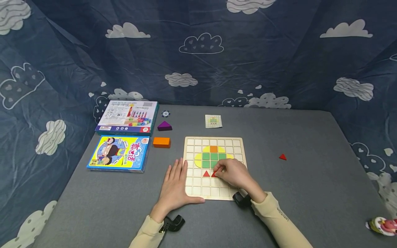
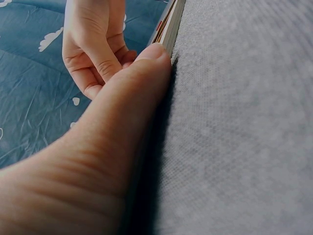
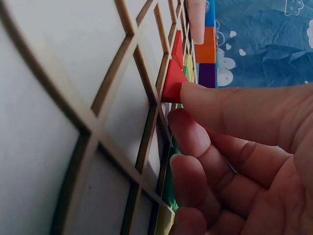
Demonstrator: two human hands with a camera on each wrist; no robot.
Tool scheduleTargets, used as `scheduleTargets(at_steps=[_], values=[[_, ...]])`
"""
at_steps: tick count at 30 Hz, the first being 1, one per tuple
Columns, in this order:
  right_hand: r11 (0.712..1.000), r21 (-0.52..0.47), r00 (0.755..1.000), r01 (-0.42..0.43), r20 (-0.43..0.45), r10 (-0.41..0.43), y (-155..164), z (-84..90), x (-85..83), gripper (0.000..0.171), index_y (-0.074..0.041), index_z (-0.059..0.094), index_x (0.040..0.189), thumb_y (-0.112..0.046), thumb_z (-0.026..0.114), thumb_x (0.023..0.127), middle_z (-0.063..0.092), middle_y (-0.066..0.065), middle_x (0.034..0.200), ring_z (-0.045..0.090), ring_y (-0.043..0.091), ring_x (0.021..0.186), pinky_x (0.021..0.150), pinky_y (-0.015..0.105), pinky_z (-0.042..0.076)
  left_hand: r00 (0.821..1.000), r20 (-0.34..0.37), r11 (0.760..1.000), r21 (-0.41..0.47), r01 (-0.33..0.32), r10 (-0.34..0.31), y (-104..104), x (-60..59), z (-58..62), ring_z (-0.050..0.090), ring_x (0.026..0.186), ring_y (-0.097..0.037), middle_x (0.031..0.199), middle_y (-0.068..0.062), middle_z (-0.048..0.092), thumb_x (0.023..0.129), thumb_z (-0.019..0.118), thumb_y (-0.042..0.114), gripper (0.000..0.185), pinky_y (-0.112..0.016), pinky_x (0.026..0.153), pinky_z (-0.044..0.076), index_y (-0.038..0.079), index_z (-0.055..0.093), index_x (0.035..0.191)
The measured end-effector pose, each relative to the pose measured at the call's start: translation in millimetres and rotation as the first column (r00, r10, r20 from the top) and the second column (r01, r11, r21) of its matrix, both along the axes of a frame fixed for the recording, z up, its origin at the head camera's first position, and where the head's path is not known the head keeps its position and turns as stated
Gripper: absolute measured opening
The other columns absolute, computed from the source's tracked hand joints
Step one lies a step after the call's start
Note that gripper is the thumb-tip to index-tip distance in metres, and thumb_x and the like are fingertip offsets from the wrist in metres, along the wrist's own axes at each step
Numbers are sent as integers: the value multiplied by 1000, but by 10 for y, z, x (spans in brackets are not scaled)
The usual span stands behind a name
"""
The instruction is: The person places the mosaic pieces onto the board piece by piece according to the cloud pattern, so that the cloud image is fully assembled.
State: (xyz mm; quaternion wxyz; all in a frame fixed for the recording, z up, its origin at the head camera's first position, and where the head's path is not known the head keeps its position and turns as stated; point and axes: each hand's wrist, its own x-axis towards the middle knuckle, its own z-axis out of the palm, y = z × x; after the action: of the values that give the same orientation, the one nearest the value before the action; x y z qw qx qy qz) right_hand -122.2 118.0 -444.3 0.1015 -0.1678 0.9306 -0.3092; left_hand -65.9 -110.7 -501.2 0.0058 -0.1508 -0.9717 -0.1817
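A wooden grid board [image 1: 192,193] lies on the grey table, with green squares [image 1: 206,156], an orange square [image 1: 213,149] and yellow rounded pieces [image 1: 197,162] in its cells. One red triangle [image 1: 206,174] sits in a cell below the green ones. Just right of it, my right hand [image 1: 233,173] pinches another red triangle [image 3: 173,82] between thumb and index finger, low over the grid. My left hand [image 1: 174,186] lies with straight fingers along the board's left edge, its thumb stretched along the near edge. In the left wrist view, that thumb [image 2: 132,88] touches the board's side.
A loose red triangle [image 1: 282,157] lies to the right. Behind the board is a small pattern card [image 1: 213,121]. At left are two boxes [image 1: 119,153], an orange block [image 1: 161,142], a purple triangular block [image 1: 164,126] and a round chip [image 1: 165,113]. A figurine [image 1: 383,226] stands far right.
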Motion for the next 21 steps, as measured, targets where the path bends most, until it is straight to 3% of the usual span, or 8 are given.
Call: scheduleTargets(at_steps=[8,21], values=[[1000,13,1000,16,2,-16,-1,13,2,7,-15,73,77,-8,74,78,57,-11,64,50,6,59,58,30,42,1000,4,1000,-21,-6,6,10,-6,10,1,143,-25,157,-15,8,55,59,87,137,-41,113,-3,2,11,152],[999,16,999,35,-18,-35,16,18,-8,9,-20,74,75,-12,78,76,58,-15,62,51,5,59,56,29,41,1000,-4,1000,-1,-4,4,12,-4,15,3,143,-26,157,-15,10,56,60,86,136,-42,113,-1,2,12,151]])
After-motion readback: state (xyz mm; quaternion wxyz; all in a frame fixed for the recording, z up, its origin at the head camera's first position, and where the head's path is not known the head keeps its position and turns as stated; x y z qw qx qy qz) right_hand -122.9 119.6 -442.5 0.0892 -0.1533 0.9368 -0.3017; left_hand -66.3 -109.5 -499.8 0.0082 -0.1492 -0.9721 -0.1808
